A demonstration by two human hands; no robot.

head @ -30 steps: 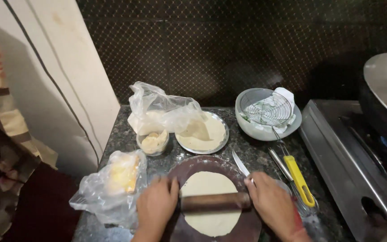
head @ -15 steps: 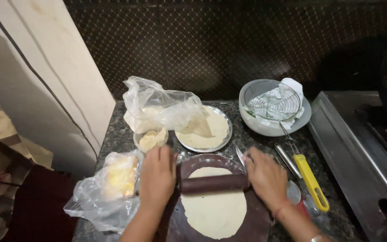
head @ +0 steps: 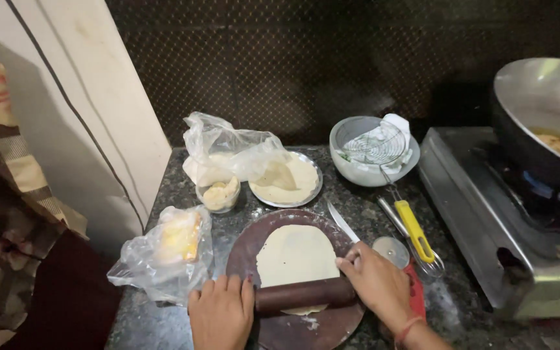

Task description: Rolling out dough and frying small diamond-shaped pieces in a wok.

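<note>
Rolling pin (head: 304,293) under both palms, pale oval flatbread (head: 296,254), thin, speckled

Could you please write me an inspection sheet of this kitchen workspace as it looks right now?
Surface: dark speckled stone counter, dusted with flour near the stove.
Job's things: flat dough on a round brown board; rolling pin lies across its near edge.
Clutter: two plastic bags, small cup of dough, plate, bowl with wire skimmer, knife, yellow-handled tool.
Grippers: left hand and right hand press on the pin's two ends.
Cables: nothing seen.
Surroundings: stove with pan at right; dark tiled wall behind.
</note>
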